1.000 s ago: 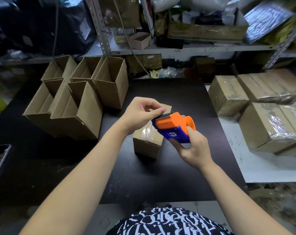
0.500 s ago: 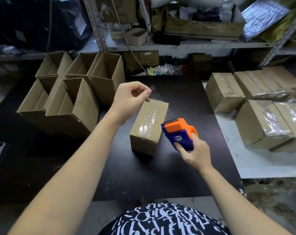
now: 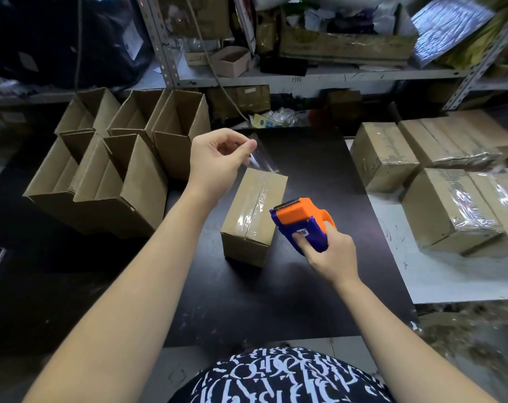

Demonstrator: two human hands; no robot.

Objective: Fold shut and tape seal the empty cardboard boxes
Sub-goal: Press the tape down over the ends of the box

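A black desk [image 3: 247, 301] fills the middle of the view, with a metal shelf [image 3: 305, 75] of clutter behind it and a white surface [image 3: 450, 280] adjoining it on the right. On the desk's left side stands a tight cluster of open cardboard boxes [image 3: 110, 181], flaps up and touching one another. On the white surface lie several sealed boxes [image 3: 450, 205], packed close together, glossy tape across their tops.

Both bare forearms reach forward from the bottom of the view. The left one stretches well out over the desk with the wrist raised, while the right is shorter and bent inward.

Between them, near the desk's centre, sits a closed box [image 3: 252, 210] with its top flaps folded down and a shiny band of tape along the seam, running over the near edge.

The left hand [image 3: 218, 161] hovers above the box's far end, palm turned to the right, fingers [image 3: 245, 148] curled, thumb and forefinger pinching the loose end of a strip of clear tape [image 3: 260, 158] that rises from the box's far top edge. The right hand [image 3: 331, 254] is at the box's near right corner, fingers wrapped around an orange and blue tape dispenser [image 3: 302, 222], its toothed edge facing the box. Whether the dispenser touches the box cannot be told.
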